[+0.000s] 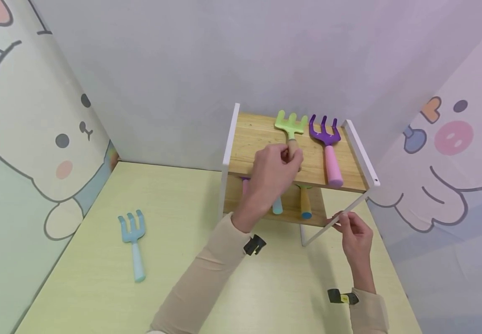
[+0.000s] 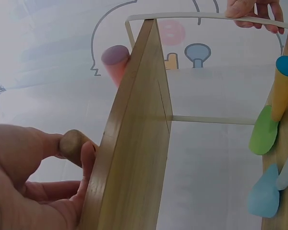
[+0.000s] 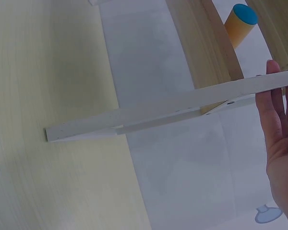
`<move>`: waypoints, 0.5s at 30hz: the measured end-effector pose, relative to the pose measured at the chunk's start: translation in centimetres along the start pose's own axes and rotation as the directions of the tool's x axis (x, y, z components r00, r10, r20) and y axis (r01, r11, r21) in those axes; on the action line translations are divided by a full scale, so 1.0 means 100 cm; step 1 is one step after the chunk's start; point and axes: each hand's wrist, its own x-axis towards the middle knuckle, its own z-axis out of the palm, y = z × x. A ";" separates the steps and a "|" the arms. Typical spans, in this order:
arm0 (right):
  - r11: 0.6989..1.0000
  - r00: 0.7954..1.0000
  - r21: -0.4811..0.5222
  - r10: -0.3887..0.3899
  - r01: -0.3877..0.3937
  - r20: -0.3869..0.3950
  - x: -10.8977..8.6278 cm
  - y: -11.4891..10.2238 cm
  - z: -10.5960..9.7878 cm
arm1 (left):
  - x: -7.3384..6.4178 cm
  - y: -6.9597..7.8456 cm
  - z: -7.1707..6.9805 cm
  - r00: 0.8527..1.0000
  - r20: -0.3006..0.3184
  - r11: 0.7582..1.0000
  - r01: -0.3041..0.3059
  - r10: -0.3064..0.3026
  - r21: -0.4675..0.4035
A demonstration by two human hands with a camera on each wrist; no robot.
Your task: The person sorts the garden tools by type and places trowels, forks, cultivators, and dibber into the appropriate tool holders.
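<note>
My left hand (image 1: pixel 271 174) pinches the tan handle of a lime-green toy hand rake (image 1: pixel 292 125), whose tines lie toward the back of the top shelf. In the left wrist view, that handle's round end (image 2: pixel 73 144) shows between thumb and fingers beside the shelf edge. Just right of it lies a purple toy rake (image 1: pixel 325 135) with a pink handle. My right hand (image 1: pixel 357 235) holds a white side frame (image 1: pixel 339 218) of the two-tier wooden shelf (image 1: pixel 257 139), fingers on one side of the bar and thumb on the other.
On the lower tier are a toy shovel (image 2: pixel 263 134) with a green blade and orange handle, a light blue shovel (image 2: pixel 265 196), and a pink handle (image 1: pixel 245 186). A light blue toy rake (image 1: pixel 133 241) lies on the table (image 1: pixel 91 278) at left. Cartoon-printed cloth walls (image 1: pixel 161 83) surround the table.
</note>
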 end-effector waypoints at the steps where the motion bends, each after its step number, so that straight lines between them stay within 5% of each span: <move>1: 1.000 1.000 -0.003 0.001 -0.001 -0.002 0.000 0.000 0.000 | 0.000 0.000 0.001 1.000 -0.004 1.000 -0.004 0.004 0.008; 15: 0.999 1.000 -0.038 0.020 -0.020 -0.017 0.000 0.001 0.000 | 0.001 -0.003 0.008 0.999 -0.031 0.994 -0.036 0.039 0.101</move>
